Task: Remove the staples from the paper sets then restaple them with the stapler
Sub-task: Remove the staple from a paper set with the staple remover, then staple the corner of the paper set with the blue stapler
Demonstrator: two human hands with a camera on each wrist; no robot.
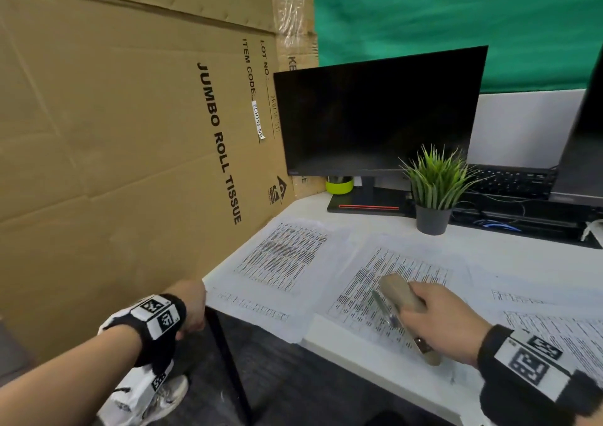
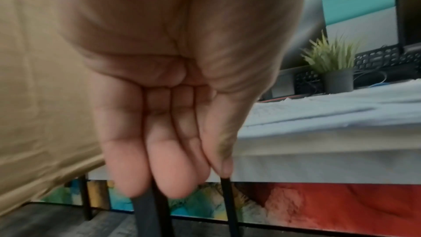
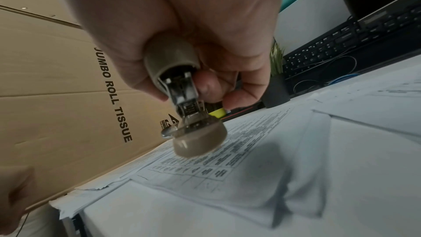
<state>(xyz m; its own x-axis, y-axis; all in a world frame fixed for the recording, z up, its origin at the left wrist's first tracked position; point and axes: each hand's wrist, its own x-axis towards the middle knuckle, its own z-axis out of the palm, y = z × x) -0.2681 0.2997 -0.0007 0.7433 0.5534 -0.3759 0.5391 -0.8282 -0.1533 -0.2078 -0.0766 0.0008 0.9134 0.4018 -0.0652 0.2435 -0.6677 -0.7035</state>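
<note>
Holding the beige plastic stapler with the metal mouth (image 1: 402,308) above the printed paper sheets (image 1: 388,282), the right hand (image 1: 447,318) has its fingers (image 3: 205,84) curled round the body. I think a corner should go fully inside the mouth before pressing. The left hand (image 1: 192,305), fingers straight and together, hangs off the white tabletop (image 1: 375,360), near a brown cardboard wall (image 1: 114,131).
</note>
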